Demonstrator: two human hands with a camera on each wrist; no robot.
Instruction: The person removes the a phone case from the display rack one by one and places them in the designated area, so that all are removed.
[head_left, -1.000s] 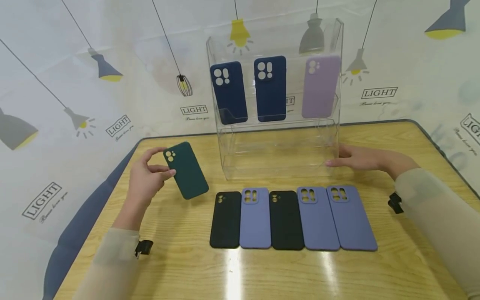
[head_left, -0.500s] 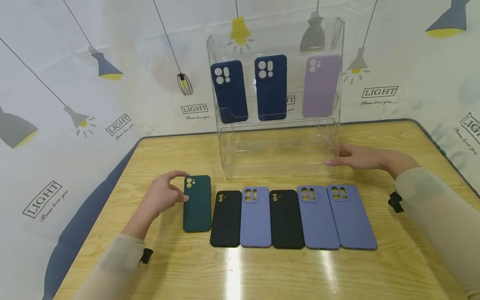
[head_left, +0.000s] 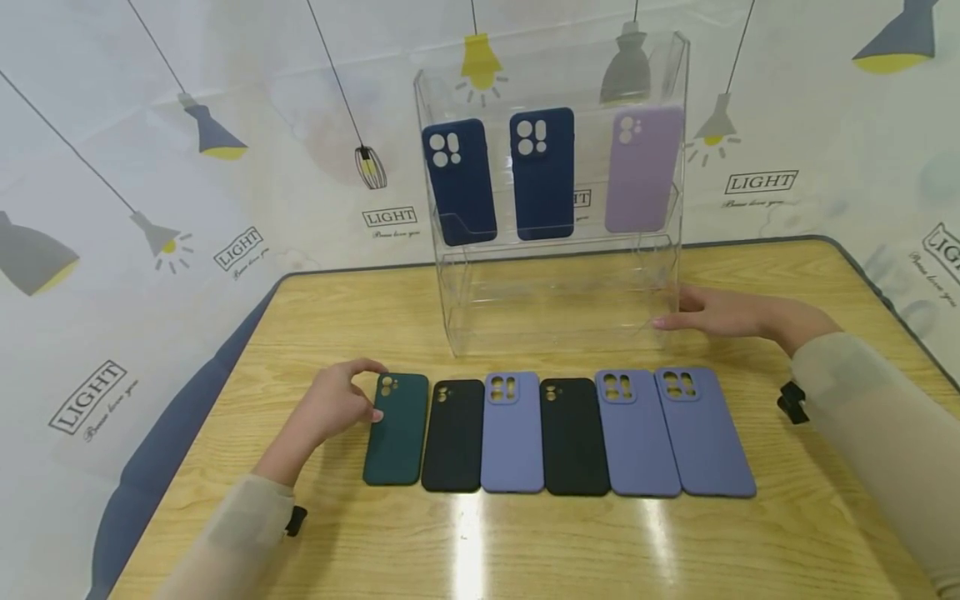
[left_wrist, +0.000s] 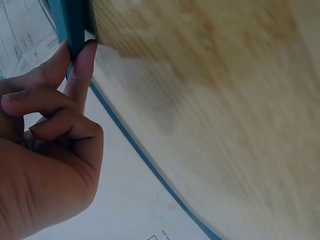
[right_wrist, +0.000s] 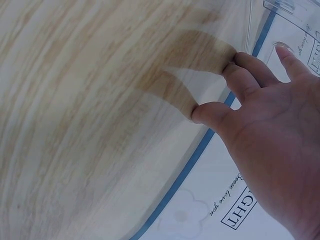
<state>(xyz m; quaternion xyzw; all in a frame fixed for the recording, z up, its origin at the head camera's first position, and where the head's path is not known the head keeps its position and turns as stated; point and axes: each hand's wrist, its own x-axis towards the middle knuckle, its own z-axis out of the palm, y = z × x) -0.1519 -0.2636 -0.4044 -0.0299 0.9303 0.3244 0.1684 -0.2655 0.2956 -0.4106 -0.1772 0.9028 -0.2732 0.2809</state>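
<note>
My left hand (head_left: 341, 403) pinches the upper left edge of a dark green phone case (head_left: 397, 437), thumb on its near side and a finger at the top. It lies at the left end of a row, beside a black phone case (head_left: 453, 437). In the left wrist view the green case (left_wrist: 74, 25) sits between thumb and fingertip. My right hand (head_left: 727, 313) is at the lower right side of a clear display stand (head_left: 555, 340), thumb by its front corner. In the right wrist view, fingertips of the right hand (right_wrist: 270, 125) rest on the table, relaxed.
Two navy cases (head_left: 543, 179) and a pale purple case (head_left: 643, 171) stand in the display's upper tier. Further right in the row lie a periwinkle case (head_left: 512, 437), another black case (head_left: 576, 442) and two more periwinkle ones. A patterned backdrop (head_left: 322, 108) surrounds the wooden table (head_left: 555, 550).
The left hand has brought the green case down and rightward from above the table, straightened it, and slid it toward the near side, next to the first black case. The right hand stays put.
</note>
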